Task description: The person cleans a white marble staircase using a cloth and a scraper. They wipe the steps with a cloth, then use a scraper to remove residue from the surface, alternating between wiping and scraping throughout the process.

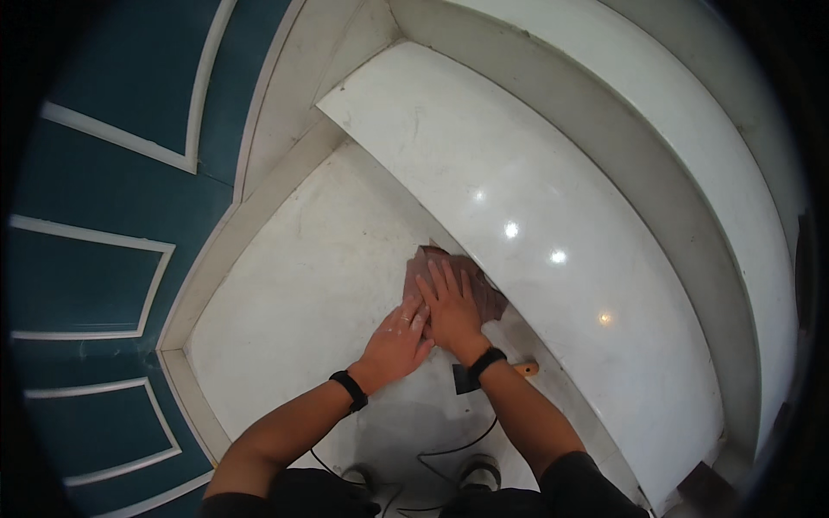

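Observation:
My right hand (451, 309) lies flat, fingers spread, on a crumpled reddish-brown sheet (412, 272); I cannot tell whether it is cloth or paper. Beside it, my left hand (396, 340) rests with its fingertips at the sheet's near left edge, touching or nearly touching the right hand. White dust marks the left hand's fingers. The sheet is on the white floor, against the riser below a glossy white step. A putty knife (463, 380) with a dark blade and a wooden handle lies under my right forearm, which hides its middle.
The white step (518, 175) curves up the right side, with a higher step (622, 71) behind. A dark teal panelled wall (110, 272) with white moulding stands left. A black cable (453, 448) runs across the floor near my shoes (480, 472).

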Demonstrator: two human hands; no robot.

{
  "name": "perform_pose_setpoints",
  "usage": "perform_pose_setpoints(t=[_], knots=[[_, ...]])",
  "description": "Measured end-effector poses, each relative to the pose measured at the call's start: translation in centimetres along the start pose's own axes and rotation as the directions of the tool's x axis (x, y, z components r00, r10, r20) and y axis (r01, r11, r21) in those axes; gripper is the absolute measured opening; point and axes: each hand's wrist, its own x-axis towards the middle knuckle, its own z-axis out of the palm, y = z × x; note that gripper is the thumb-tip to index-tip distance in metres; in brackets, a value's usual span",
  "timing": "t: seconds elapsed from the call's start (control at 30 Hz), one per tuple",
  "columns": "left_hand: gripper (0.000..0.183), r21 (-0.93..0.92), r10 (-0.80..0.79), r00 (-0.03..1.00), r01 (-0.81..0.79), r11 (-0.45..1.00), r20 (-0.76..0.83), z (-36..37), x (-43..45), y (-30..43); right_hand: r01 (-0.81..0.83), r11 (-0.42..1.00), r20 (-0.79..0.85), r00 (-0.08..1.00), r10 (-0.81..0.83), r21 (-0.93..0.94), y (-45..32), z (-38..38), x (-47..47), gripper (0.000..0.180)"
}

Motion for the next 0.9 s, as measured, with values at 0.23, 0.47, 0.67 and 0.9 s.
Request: perform_pose_setpoints(t=[0.23,0.47,0.67,0.9], knots=[[0.050,-0.072,0.357,0.918,-0.349,0.934,0.171,0.6,-0.9,2.2,-0.119,0.990,0.065,0.991,0.114,0.077,-1.7,-2.3,-9.4,0.084],[0.037,-0.154,0.412,0.901,-0.391,0.907,0.138,4.3,1.0,2.5,-0.220,0.974,0.136,0.965,0.225,-0.051,-1.2,-2.1,-12.1,0.086],[0.056,-0.169,0.355,0.934,-0.344,0.923,0.034,1.9,2.3,-3.3,-0.150,0.985,0.190,0.968,0.164,-0.089,-1.9,-2.8,-4.4,0.087],[0.070,-0.068,0.120,0.987,-0.128,0.989,-0.110,-5.8,4.4,-14.0,0.030,0.989,0.107,0.994,-0.015,-0.146,-4.2,1.0,13.6,0.086]])
